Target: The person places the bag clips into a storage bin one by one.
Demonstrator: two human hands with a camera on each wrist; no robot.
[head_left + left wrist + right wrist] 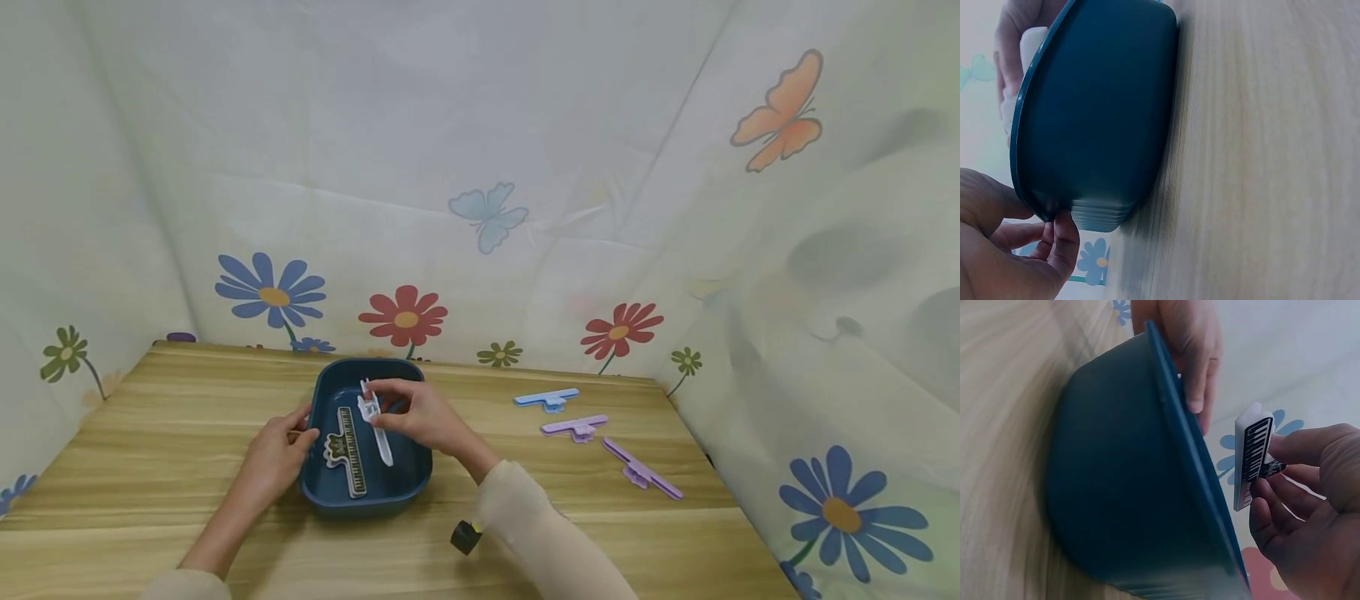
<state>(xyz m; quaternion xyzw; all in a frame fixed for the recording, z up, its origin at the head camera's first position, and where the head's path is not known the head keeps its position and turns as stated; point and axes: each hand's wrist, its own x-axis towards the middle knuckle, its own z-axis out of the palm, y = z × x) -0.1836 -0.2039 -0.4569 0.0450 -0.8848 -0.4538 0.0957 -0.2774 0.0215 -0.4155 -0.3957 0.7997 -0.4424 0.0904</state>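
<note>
A dark blue plastic basin (367, 504) stands on the table at the left. My left hand (273, 457) pinches its left rim between thumb and fingers, seen close up in the left wrist view. Over the basin, my right hand (423, 414) holds a white clip (384, 446) by its middle. The right wrist view shows a black-and-white piano-key pattern on this clip (1255, 453). Inside the basin lies another clip (351, 454) with a piano-key strip and a crown-like handle. Whether the held clip touches the basin floor I cannot tell.
To the right on the wood-grain table (255, 546) lie a blue clip (546, 398), a lilac clip (573, 425) and a purple clip (642, 469). A small black object (465, 537) shows beside the right sleeve. Flowered fabric (480, 308) stands behind the table.
</note>
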